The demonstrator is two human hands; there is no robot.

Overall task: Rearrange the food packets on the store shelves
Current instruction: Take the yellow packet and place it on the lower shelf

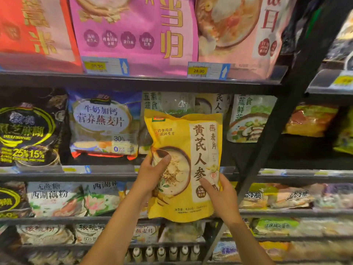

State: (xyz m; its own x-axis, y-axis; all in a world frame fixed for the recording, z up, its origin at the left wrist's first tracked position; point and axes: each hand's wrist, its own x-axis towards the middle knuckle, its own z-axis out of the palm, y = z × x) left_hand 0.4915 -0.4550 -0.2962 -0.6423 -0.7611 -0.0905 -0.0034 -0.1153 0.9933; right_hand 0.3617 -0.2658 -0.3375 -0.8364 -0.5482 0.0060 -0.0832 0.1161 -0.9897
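A yellow oatmeal packet (198,142) with a bowl picture and tall dark lettering is held upright in front of the middle shelf (107,174). My left hand (150,174) grips its left edge, thumb across the bowl picture. My right hand (222,196) holds its lower right side, thumb on the front and fingers behind. Behind the packet, a white-green packet (172,102) and another yellow one (215,103) stand on the shelf, partly hidden. A gap in the row lies to the right of the held packet.
A blue-white oat packet (103,121) and a black sesame packet (28,129) stand left on the same shelf, a white vegetable packet (248,117) right. Large pink bags (133,27) fill the shelf above. A black upright post (271,134) slants past on the right. Lower shelves hold more packets and bottles (162,252).
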